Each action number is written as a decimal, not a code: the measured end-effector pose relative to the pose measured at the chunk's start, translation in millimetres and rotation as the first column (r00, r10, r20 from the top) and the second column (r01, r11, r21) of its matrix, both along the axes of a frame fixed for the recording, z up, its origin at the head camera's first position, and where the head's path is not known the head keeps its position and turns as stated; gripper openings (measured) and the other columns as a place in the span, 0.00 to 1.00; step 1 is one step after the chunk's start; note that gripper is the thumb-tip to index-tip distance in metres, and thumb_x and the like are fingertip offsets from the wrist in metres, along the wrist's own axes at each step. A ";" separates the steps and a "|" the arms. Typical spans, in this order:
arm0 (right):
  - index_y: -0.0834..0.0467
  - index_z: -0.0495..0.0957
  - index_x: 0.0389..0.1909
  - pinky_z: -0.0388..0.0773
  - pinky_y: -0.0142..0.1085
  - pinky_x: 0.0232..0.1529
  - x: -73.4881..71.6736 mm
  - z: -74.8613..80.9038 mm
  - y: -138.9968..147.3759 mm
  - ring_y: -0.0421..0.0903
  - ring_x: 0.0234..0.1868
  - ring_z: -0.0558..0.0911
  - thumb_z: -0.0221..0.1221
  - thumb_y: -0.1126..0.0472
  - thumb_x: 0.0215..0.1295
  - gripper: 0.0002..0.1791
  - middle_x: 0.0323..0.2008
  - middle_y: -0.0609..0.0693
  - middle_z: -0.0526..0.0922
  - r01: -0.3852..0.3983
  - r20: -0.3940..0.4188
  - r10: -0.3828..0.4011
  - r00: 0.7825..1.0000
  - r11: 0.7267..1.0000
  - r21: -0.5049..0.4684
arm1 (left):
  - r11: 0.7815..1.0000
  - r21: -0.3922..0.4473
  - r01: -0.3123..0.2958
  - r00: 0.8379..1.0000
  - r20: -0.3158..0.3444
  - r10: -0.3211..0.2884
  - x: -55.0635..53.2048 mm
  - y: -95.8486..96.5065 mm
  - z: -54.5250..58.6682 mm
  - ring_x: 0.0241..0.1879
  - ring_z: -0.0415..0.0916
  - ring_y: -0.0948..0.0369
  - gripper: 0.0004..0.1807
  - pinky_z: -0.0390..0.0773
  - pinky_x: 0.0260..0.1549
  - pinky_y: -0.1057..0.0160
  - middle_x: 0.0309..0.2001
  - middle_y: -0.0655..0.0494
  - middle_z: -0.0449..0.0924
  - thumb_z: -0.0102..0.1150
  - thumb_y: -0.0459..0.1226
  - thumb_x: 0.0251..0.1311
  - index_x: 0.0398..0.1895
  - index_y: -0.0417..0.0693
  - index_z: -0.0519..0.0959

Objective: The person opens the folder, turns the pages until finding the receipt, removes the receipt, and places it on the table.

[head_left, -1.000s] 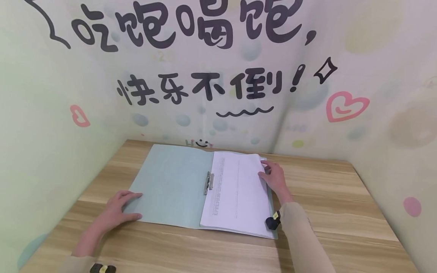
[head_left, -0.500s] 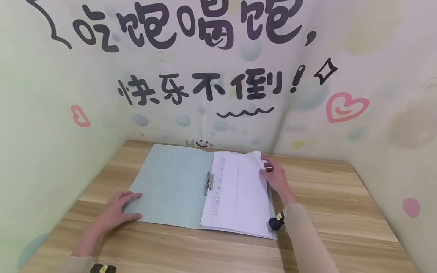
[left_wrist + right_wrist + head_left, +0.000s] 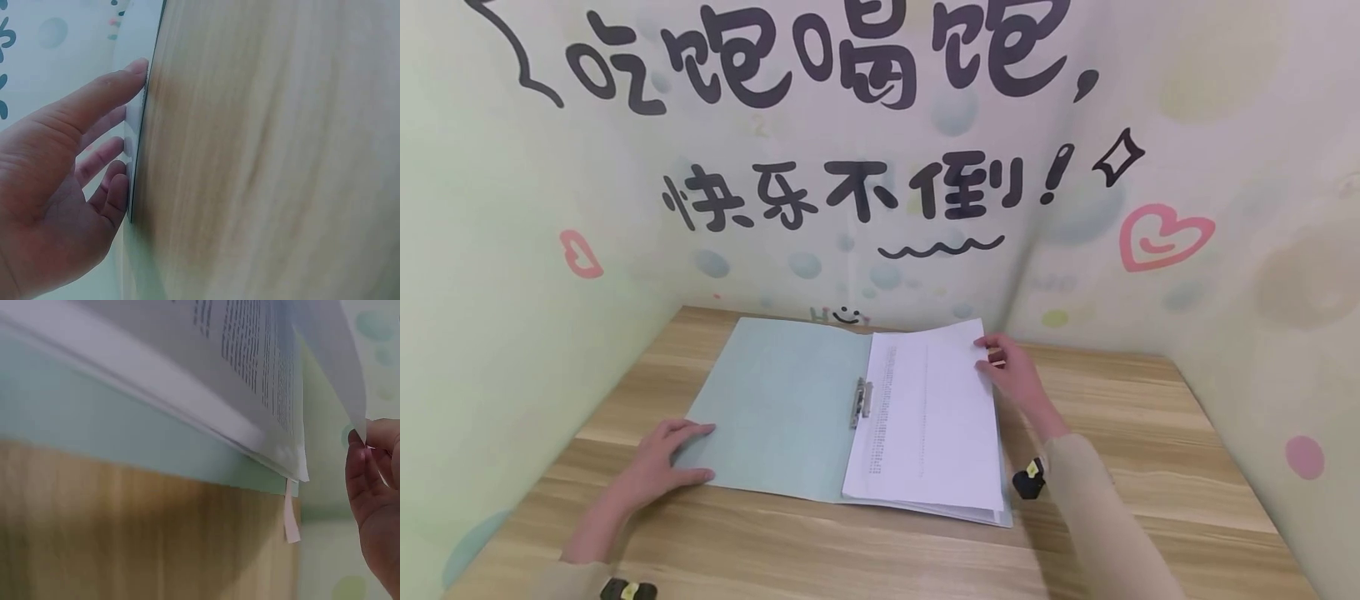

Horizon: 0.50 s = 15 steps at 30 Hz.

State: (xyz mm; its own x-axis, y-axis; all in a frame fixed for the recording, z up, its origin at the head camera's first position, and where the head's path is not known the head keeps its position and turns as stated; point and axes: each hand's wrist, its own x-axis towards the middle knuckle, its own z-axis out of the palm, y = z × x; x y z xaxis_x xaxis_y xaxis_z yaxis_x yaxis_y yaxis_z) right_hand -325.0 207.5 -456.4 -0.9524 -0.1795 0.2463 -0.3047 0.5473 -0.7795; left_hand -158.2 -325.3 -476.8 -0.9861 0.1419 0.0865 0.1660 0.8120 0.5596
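at a wood-grain table (image 3: 1157,433), we see a right hand (image 3: 1011,371) grasping the outer edge of a printed sheet (image 3: 940,417) between thumb and fingers, its far corner raised. the sheet belongs to a stack in an open pale-blue folder (image 3: 775,408), which lies between the two hands. well across from the right hand, a left hand (image 3: 653,468) rests on the folder's near outer corner, fingers relaxed, clenching nothing.

between the hands, at the fold, we note a metal clip (image 3: 861,402). just beside the right hand's wrist sits a black device (image 3: 1028,480) on a beige sleeve (image 3: 1105,517); a matching wrist unit (image 3: 617,590) sits below the left hand. beyond both hands rises a wall (image 3: 1247,350) with large black chinese lettering (image 3: 859,171) and, to the right hand's right, a pink heart (image 3: 1156,247).

the sheet screens most of the lower pages (image 3: 256,381) from above, though from the right wrist we glimpse their dense print, too blurred to read, and a pale pink strip (image 3: 290,515) hanging from the stack. the right hand is cut off at that view's edge. the left sleeve (image 3: 568,579) runs out of the head view at the bottom.
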 end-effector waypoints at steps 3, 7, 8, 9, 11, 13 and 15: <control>0.64 0.73 0.58 0.78 0.49 0.54 -3.7 5.9 1.3 0.57 0.50 0.79 0.59 0.68 0.66 0.20 0.55 0.63 0.78 -0.041 0.002 0.041 0.999 0.998 0.051 | 1.000 0.002 0.000 1.000 0.004 0.000 0.4 -0.3 -0.2 0.58 0.63 0.36 0.36 0.64 0.53 0.35 0.59 0.34 0.66 0.75 0.44 0.47 0.61 0.43 0.76; 0.63 0.76 0.57 0.79 0.44 0.50 -10.5 19.3 7.9 0.54 0.47 0.79 0.62 0.65 0.65 0.20 0.52 0.62 0.80 -0.124 0.002 0.125 0.992 0.981 0.147 | 1.000 0.004 0.000 1.000 0.007 0.000 1.3 -0.2 0.5 0.58 0.63 0.36 0.36 0.65 0.52 0.35 0.58 0.35 0.66 0.76 0.44 0.47 0.61 0.42 0.75; 0.63 0.77 0.57 0.79 0.42 0.48 -12.2 24.3 9.6 0.54 0.47 0.79 0.63 0.64 0.64 0.20 0.51 0.61 0.81 -0.146 -0.002 0.149 0.989 0.974 0.176 | 1.000 0.003 0.000 1.000 0.003 0.000 1.5 -0.1 0.7 0.57 0.63 0.36 0.36 0.65 0.52 0.35 0.58 0.34 0.67 0.76 0.44 0.47 0.61 0.42 0.76; 0.62 0.78 0.56 0.78 0.40 0.46 -14.2 29.6 11.2 0.53 0.46 0.79 0.64 0.63 0.64 0.20 0.50 0.60 0.82 -0.167 -0.017 0.174 0.985 0.964 0.206 | 1.000 0.001 -0.001 1.000 0.003 0.001 1.8 -0.1 1.0 0.57 0.63 0.36 0.36 0.65 0.52 0.35 0.58 0.34 0.67 0.76 0.44 0.47 0.61 0.42 0.76; 0.61 0.80 0.54 0.78 0.36 0.42 -18.5 40.6 13.4 0.51 0.44 0.80 0.65 0.62 0.63 0.19 0.49 0.59 0.84 -0.201 -0.050 0.221 0.974 0.943 0.265 | 1.000 -0.002 -0.001 1.000 0.002 0.001 1.3 -0.5 1.1 0.58 0.64 0.35 0.36 0.65 0.52 0.34 0.59 0.34 0.67 0.76 0.44 0.47 0.61 0.42 0.76; 0.60 0.80 0.54 0.78 0.35 0.41 -21.7 52.8 12.1 0.50 0.43 0.81 0.64 0.61 0.64 0.18 0.50 0.57 0.84 -0.222 -0.068 0.256 0.964 0.923 0.315 | 1.000 -0.005 -0.003 1.000 0.001 0.003 1.0 -0.4 1.2 0.58 0.64 0.35 0.36 0.65 0.52 0.34 0.59 0.34 0.67 0.76 0.44 0.47 0.61 0.42 0.76; 0.59 0.80 0.55 0.79 0.37 0.41 -24.4 66.7 8.3 0.50 0.42 0.81 0.63 0.60 0.64 0.18 0.50 0.55 0.84 -0.246 -0.061 0.283 0.957 0.907 0.342 | 1.000 -0.010 -0.004 1.000 0.001 0.004 0.2 -0.3 1.4 0.58 0.64 0.35 0.37 0.66 0.52 0.33 0.59 0.34 0.67 0.76 0.45 0.47 0.61 0.42 0.76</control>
